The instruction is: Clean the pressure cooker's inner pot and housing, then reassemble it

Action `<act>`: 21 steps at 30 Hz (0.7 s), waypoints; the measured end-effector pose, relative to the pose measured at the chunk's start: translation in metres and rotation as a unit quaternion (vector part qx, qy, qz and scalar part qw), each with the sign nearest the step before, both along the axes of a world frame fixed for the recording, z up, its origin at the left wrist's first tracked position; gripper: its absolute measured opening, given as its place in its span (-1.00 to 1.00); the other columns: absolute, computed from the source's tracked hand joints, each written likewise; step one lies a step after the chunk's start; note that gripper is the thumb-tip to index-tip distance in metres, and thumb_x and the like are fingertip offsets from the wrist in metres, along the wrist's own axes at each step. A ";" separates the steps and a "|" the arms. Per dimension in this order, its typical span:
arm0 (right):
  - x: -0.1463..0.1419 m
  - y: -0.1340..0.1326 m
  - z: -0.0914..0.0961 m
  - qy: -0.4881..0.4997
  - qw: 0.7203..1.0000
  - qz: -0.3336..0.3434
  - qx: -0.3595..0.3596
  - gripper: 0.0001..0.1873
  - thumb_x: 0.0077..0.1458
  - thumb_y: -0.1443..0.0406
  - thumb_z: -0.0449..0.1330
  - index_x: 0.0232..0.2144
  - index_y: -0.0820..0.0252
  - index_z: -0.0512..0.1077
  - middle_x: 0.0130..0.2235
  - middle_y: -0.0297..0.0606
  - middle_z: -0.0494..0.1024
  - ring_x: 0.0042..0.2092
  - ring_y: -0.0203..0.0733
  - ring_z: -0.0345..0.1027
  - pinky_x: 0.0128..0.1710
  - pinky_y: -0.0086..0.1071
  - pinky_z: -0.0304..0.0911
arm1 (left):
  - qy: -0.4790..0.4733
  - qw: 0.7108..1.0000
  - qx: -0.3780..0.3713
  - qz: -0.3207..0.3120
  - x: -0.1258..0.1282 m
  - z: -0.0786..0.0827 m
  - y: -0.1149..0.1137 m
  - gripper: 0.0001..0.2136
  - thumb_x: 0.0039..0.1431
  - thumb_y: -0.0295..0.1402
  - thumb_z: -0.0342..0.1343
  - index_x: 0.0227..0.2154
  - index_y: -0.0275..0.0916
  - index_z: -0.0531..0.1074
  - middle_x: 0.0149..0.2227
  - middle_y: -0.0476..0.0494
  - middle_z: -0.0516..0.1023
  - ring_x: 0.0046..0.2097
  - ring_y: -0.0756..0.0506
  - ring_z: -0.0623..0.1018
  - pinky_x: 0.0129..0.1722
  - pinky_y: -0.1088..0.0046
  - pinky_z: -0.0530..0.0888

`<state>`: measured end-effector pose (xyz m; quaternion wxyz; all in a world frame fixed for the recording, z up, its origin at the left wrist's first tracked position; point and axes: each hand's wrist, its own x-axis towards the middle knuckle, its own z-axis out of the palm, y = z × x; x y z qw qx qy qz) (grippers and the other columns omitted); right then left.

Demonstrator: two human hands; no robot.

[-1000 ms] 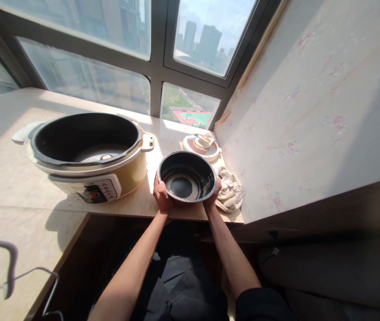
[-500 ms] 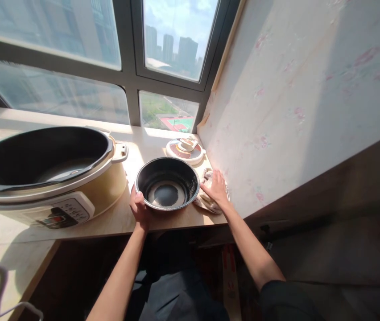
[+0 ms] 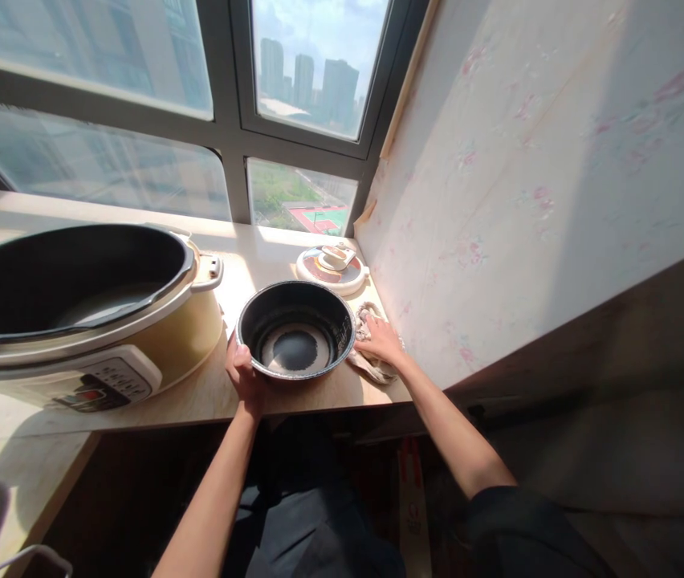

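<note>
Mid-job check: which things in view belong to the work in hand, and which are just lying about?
In use:
- pot, left hand gripping its side
- cloth, right hand on it

Seemingly just lying about:
- cooker, untouched
- lid, behind the pot

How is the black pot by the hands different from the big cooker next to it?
The cooker is much bigger than the pot. The cooker has a pale handle sticking out; no handle shows on the pot. The left hand holds the pot at its rim, while no hand touches the cooker. Both are open on top and dark inside.
</note>
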<state>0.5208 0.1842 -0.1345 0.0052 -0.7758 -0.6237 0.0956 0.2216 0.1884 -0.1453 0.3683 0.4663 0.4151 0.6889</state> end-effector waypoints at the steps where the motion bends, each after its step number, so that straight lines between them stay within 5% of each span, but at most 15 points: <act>1: -0.002 -0.003 -0.001 -0.008 0.999 -0.004 0.032 -0.13 0.11 0.07 0.23 0.37 0.31 0.15 0.30 0.14 0.29 0.28 0.24 0.18 0.21 -0.04 0.13 | -0.004 1.000 0.012 0.014 0.001 0.002 -0.001 -0.65 0.25 -0.05 -0.12 -0.34 -0.19 0.41 -0.18 -0.27 0.52 0.03 -0.32 0.48 0.04 0.17 0.43; 6: -0.013 -0.023 -0.006 0.010 0.991 -0.012 0.130 -0.34 0.05 0.39 0.13 0.24 0.25 0.31 0.09 0.01 0.51 0.11 0.06 0.35 0.09 -0.22 0.22 | -0.014 0.999 0.031 0.001 -0.001 0.002 -0.002 -0.66 0.27 -0.15 -0.10 -0.21 -0.28 0.48 -0.20 -0.19 0.50 -0.06 -0.23 0.48 -0.04 0.28 0.41; 11: -0.003 -0.039 -0.004 0.189 0.956 -0.085 0.209 -0.52 0.04 0.28 0.11 0.04 0.21 0.45 -0.17 -0.14 0.60 -0.16 -0.01 0.44 -0.12 -0.24 0.30 | 0.014 0.999 0.039 -0.006 -0.007 0.002 -0.001 -0.63 0.29 -0.17 -0.10 -0.17 -0.32 0.50 -0.15 -0.20 0.53 -0.08 -0.20 0.47 -0.04 0.31 0.39; 16: 0.006 -0.047 0.009 0.398 0.829 -0.185 0.347 -0.63 -0.07 0.20 0.16 -0.19 0.25 0.49 -0.26 -0.21 0.60 -0.25 -0.11 0.43 -0.18 -0.27 0.35 | 0.037 0.998 0.047 -0.020 -0.012 0.007 0.000 -0.62 0.25 -0.14 -0.09 -0.16 -0.29 0.52 -0.15 -0.21 0.55 -0.02 -0.26 0.49 0.03 0.25 0.42; 21: -0.007 -0.044 0.058 0.537 0.700 -0.209 0.423 -0.67 -0.14 0.17 0.28 -0.32 0.28 0.51 -0.44 -0.24 0.54 -0.44 -0.17 0.37 -0.39 -0.27 0.36 | 0.038 0.998 -0.001 -0.042 -0.020 0.005 0.003 -0.59 0.19 -0.08 0.00 -0.12 -0.27 0.54 -0.09 -0.26 0.57 0.02 -0.31 0.51 0.10 0.13 0.41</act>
